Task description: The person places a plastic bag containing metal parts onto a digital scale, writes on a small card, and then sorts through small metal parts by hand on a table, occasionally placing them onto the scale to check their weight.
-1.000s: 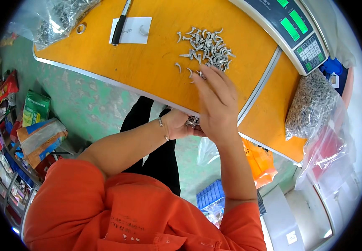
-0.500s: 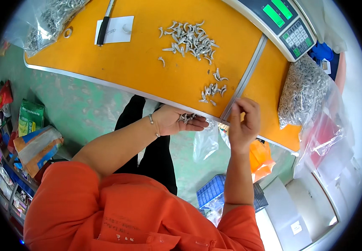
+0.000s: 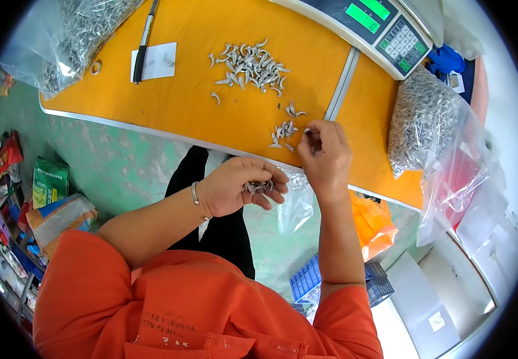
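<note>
My left hand (image 3: 239,182) is cupped, palm up, just off the table's front edge, its fingers curled around several small curved metal pieces (image 3: 259,187). My right hand (image 3: 327,157) is over the table edge, thumb and forefinger pinched together; whatever sits between the fingertips is too small to make out. Just left of those fingertips lies a small group of silvery claw-shaped metal pieces (image 3: 284,131). Farther back on the orange table (image 3: 169,113) is a larger loose pile of the same pieces (image 3: 253,67).
A scale (image 3: 354,30) with green displays stands at the back right. Beside it is a clear bag full of metal pieces (image 3: 420,122); another such bag (image 3: 91,36) is at far left. A pen (image 3: 141,54) rests on a white paper slip (image 3: 160,61), near a metal ring (image 3: 96,67).
My right hand has moved left and slightly up toward the small group. My left hand has drawn back a little from the edge and its fingers have curled more. The view has shifted slightly.
</note>
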Tool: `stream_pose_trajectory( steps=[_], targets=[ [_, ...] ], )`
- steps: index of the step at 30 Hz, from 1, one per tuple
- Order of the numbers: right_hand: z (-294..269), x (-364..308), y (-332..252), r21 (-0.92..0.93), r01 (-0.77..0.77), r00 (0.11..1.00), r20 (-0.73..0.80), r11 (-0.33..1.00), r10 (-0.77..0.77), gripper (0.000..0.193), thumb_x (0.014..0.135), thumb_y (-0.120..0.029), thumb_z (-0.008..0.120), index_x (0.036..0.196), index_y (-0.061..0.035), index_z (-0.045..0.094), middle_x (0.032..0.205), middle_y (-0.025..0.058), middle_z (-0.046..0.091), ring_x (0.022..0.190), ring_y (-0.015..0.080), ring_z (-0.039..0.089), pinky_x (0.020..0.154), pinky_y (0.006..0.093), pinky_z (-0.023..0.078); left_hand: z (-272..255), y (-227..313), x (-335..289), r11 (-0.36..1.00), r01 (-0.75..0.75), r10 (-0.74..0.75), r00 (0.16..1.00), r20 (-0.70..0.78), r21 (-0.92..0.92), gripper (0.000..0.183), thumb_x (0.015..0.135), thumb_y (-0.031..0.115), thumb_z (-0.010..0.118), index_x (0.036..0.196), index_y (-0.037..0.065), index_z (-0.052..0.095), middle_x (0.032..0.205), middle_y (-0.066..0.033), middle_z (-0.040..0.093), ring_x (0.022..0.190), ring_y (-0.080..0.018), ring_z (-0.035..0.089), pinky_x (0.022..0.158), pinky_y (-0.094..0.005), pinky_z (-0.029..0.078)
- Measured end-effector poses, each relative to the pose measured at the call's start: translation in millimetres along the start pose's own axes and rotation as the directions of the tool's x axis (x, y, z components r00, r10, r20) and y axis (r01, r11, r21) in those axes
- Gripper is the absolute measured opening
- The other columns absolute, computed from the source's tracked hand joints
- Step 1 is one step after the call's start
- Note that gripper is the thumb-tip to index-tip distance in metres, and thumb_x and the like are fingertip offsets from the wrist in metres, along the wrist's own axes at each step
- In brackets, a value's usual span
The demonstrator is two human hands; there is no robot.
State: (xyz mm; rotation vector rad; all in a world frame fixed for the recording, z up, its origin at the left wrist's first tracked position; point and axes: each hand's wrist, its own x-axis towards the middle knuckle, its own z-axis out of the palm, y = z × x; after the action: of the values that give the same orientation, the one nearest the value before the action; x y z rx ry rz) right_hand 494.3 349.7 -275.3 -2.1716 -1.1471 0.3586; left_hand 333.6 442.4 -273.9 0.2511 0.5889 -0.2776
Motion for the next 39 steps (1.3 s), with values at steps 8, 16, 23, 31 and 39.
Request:
stream_pose_trajectory(
  steps=[8, 16, 23, 31, 39],
  targets=[
    [-21.5, 9.0, -29.1, 0.548, -0.073, 0.934, 0.33, 0.833, -0.135, 0.024, 0.064, 0.01, 0.063, 0.085, -0.0021, 0.061, 0.08, 0.0086, 0.055, 0.071, 0.0181, 0.055, 0.058, 0.0255, 0.045, 16.3, 22.6, 8.4, 0.966, -0.198, 0.158, 0.961, -0.225, -0.167, 0.03, 0.09, 0.022, 0.04, 0.1, -0.002, 0.055, 0.091, -0.0113, 0.059, 0.08, -0.0199, 0.061, 0.064, -0.0285, 0.051],
    [3.6, 36.9, 10.2, 0.054, 0.268, 0.957, 0.1, 0.962, -0.272, 0.023, 0.064, 0.008, 0.06, 0.085, -0.0013, 0.061, 0.081, 0.0115, 0.055, 0.075, 0.0264, 0.054, 0.063, 0.0324, 0.045, 10.1, 29.0, 10.1, 0.98, -0.178, 0.157, 0.965, -0.212, -0.087, 0.024, 0.088, 0.02, 0.044, 0.09, 0.001, 0.057, 0.081, -0.0077, 0.058, 0.064, -0.0135, 0.056, 0.054, -0.0263, 0.047],
    [-17.9, 22.3, -21.7, 0.346, 0.037, 0.975, 0.192, 0.938, -0.109, 0.016, 0.068, 0.007, 0.061, 0.082, -0.0008, 0.062, 0.084, 0.0115, 0.057, 0.079, 0.0257, 0.056, 0.066, 0.0304, 0.046, 22.3, 37.7, 6.5, 0.972, -0.184, 0.124, 0.929, -0.348, -0.145, 0.025, 0.089, 0.021, 0.043, 0.091, 0.0, 0.057, 0.078, -0.0065, 0.057, 0.063, -0.0129, 0.055, 0.054, -0.0251, 0.045],
    [2.2, 17.9, 7.1, 0.105, 0.161, 0.971, 0.159, 0.981, -0.176, 0.023, 0.064, 0.008, 0.063, 0.085, -0.0005, 0.061, 0.085, 0.0126, 0.056, 0.078, 0.0281, 0.054, 0.066, 0.0317, 0.045, 7.8, 30.3, 6.6, 0.981, -0.097, 0.057, 0.973, -0.225, -0.169, 0.023, 0.088, 0.021, 0.044, 0.083, 0.001, 0.054, 0.073, -0.0076, 0.054, 0.055, -0.01, 0.049, 0.04, -0.0199, 0.036],
    [-5.0, 16.1, 2.5, 0.15, 0.011, 0.996, 0.086, 0.989, -0.024, 0.015, 0.066, 0.005, 0.064, 0.081, 0.0023, 0.06, 0.08, 0.0128, 0.057, 0.07, 0.0253, 0.056, 0.062, 0.0286, 0.046, 9.3, 24.6, 6.4, 0.983, -0.087, 0.042, 0.966, -0.255, -0.164, 0.022, 0.088, 0.02, 0.044, 0.083, 0.001, 0.054, 0.074, -0.0079, 0.054, 0.055, -0.0092, 0.048, 0.04, -0.0198, 0.036]
  ],
)
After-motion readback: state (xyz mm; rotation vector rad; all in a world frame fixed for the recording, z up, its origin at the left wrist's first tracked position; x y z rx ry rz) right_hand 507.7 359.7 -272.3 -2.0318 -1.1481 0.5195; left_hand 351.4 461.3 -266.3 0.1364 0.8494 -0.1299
